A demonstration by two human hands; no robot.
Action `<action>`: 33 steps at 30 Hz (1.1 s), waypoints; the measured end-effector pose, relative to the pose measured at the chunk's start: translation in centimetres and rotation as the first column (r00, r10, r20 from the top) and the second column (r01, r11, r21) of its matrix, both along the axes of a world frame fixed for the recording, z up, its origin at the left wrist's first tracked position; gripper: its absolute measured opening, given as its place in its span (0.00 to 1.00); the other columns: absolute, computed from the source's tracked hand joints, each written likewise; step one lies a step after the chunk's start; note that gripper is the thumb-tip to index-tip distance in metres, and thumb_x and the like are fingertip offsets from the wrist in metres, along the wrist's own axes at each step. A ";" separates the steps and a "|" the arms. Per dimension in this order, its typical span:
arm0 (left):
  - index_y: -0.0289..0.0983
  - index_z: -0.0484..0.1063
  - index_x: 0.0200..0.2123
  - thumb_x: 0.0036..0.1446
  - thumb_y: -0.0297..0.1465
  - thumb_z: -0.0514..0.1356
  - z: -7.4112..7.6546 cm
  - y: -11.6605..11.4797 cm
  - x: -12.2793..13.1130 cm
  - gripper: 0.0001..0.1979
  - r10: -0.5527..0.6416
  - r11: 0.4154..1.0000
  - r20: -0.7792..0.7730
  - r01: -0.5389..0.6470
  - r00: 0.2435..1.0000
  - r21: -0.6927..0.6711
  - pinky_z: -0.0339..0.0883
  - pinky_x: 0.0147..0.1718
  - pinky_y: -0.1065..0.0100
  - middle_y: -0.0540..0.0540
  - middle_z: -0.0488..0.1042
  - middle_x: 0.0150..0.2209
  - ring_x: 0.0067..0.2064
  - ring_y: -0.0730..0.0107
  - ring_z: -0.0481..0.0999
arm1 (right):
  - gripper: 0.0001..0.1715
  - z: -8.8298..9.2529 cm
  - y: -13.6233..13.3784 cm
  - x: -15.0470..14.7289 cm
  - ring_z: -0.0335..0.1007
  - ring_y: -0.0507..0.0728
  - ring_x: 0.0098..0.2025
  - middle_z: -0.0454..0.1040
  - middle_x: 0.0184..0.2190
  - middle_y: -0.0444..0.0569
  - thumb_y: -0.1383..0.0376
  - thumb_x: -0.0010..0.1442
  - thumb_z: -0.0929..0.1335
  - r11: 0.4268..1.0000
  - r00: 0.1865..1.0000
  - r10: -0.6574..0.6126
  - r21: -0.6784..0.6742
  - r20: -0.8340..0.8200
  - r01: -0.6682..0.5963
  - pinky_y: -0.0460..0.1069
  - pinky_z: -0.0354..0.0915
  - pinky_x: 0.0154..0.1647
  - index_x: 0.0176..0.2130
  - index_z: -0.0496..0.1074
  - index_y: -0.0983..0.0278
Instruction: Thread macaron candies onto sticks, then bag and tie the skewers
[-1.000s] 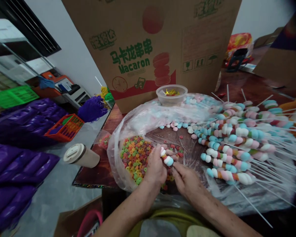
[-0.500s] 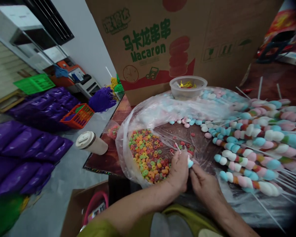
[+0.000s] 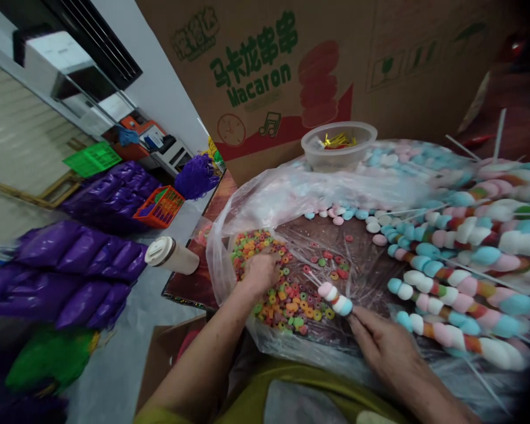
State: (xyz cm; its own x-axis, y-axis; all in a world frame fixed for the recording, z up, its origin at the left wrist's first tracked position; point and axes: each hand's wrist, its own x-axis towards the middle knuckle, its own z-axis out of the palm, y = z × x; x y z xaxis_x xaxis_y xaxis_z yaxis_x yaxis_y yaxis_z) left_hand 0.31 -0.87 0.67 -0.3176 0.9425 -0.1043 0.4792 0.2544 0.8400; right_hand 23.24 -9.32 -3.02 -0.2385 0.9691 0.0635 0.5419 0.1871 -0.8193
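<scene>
My right hand is closed on the lower end of a marshmallow skewer. Pink, white and blue marshmallows sit on this thin white stick, whose bare tip points up and left. Among the colourful cereal rings on the left of the table is my left hand. Its fingers bend down into the rings, blurred and partly hidden, so what they hold does not show. Finished-looking skewers of marshmallows and rings lie piled at the right.
Clear plastic sheeting surrounds the rings. Loose marshmallows lie behind them, near a plastic bowl with gold ties. A large cardboard box stands at the back. A lidded cup stands at the table's left edge.
My left hand has left the skewer and moved left into the cereal rings. My right hand still holds the skewer, now with its marshmallows in plain sight. The view has shifted slightly.
</scene>
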 end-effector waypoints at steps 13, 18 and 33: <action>0.33 0.70 0.27 0.39 0.31 0.65 1.2 -5.0 2.9 0.10 -0.004 0.943 0.702 0.237 0.712 -0.235 0.63 0.19 0.72 0.46 0.73 0.22 0.20 0.72 0.71 | 0.16 0.2 0.1 0.4 0.70 0.55 0.29 0.73 0.26 0.48 0.70 0.58 0.54 0.963 0.931 0.252 0.030 0.264 -0.269 0.47 0.59 0.28 0.31 0.67 0.62; 0.34 0.73 0.26 0.41 0.30 0.63 3.3 -5.0 2.5 0.07 -0.273 0.815 0.533 0.486 0.801 -0.314 0.59 0.18 0.74 0.48 0.71 0.19 0.18 0.76 0.67 | 0.15 0.7 -0.1 1.2 0.68 0.52 0.23 0.73 0.23 0.45 0.74 0.53 0.56 0.916 0.862 0.390 -0.037 0.323 -0.400 0.45 0.54 0.22 0.29 0.68 0.61; 0.38 0.73 0.30 0.46 0.24 0.54 -0.3 1.5 1.6 0.09 -0.472 0.880 -0.574 0.312 0.669 -0.359 0.62 0.39 0.68 0.46 0.74 0.34 0.37 0.66 0.70 | 0.18 -1.1 1.2 0.1 0.70 0.54 0.25 0.74 0.24 0.47 0.62 0.58 0.54 0.992 0.991 0.107 -0.068 0.079 -0.102 0.45 0.60 0.26 0.28 0.68 0.60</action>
